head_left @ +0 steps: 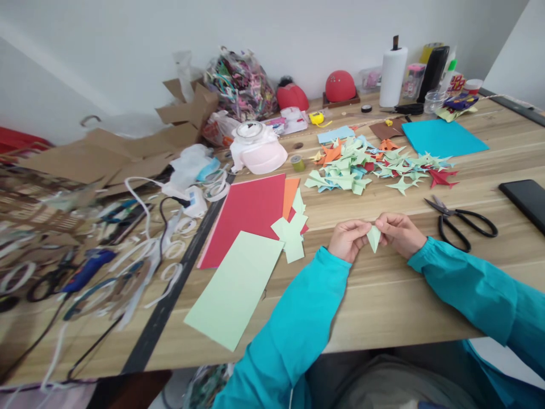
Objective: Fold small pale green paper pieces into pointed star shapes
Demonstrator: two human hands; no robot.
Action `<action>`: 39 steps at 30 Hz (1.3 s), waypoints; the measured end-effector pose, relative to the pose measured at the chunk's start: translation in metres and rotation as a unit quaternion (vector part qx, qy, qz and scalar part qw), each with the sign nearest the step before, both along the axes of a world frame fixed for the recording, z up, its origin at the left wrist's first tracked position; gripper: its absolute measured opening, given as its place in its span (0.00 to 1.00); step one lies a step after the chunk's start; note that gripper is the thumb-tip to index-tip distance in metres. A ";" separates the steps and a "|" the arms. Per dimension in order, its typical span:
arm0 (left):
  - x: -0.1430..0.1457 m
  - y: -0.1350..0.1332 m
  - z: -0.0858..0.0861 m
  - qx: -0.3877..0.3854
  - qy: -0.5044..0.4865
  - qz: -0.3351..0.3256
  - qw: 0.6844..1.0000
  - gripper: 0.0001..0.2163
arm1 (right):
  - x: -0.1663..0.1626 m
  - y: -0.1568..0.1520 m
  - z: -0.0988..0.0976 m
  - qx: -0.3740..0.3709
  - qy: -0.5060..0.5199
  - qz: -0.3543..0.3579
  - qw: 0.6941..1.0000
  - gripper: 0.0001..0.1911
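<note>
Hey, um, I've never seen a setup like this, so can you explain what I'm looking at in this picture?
There is no machine here, just a person's bare left hand and right hand. The single picture comes from a camera worn on the person's head, looking forward and down. Both hands hold one small folded paper, pale green, pinched between the fingertips above the table. Beyond them lies a heap of folded shapes, mostly green, with a blue sheet behind. Scissors and a phone lie to the right. To the left are a red sheet and a green sheet.
</note>
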State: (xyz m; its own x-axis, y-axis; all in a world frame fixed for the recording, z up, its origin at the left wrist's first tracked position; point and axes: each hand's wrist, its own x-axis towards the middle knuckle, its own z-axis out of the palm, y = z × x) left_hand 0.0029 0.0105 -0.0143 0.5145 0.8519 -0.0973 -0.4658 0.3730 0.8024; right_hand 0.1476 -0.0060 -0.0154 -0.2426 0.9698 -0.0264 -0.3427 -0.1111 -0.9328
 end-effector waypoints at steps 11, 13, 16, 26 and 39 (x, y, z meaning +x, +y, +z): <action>0.002 0.000 -0.001 -0.006 -0.001 0.023 1.000 0.10 | 0.000 0.001 0.001 -0.005 0.004 -0.010 1.000 0.14; 0.003 0.001 -0.003 -0.007 0.003 0.044 0.999 0.10 | 0.000 0.003 -0.001 -0.005 -0.009 -0.040 0.999 0.15; 0.004 0.002 -0.005 0.027 0.005 0.057 0.998 0.17 | 0.000 0.004 -0.002 -0.011 -0.027 -0.066 0.997 0.16; 0.005 0.006 -0.011 0.025 0.056 0.150 0.987 0.09 | 0.000 0.004 -0.001 0.028 -0.048 -0.076 0.996 0.12; 0.004 0.007 -0.002 -0.052 0.050 0.144 0.987 0.09 | -0.002 0.002 0.001 0.126 -0.123 -0.091 0.980 0.11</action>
State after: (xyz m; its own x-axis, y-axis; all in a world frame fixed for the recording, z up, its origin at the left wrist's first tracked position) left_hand 0.0068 0.0173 -0.0167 0.2365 0.9438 -0.2308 -0.4845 0.3205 0.8140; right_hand 0.1452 -0.0043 -0.0141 -0.0819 0.9795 0.1843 -0.0976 0.1761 -0.9795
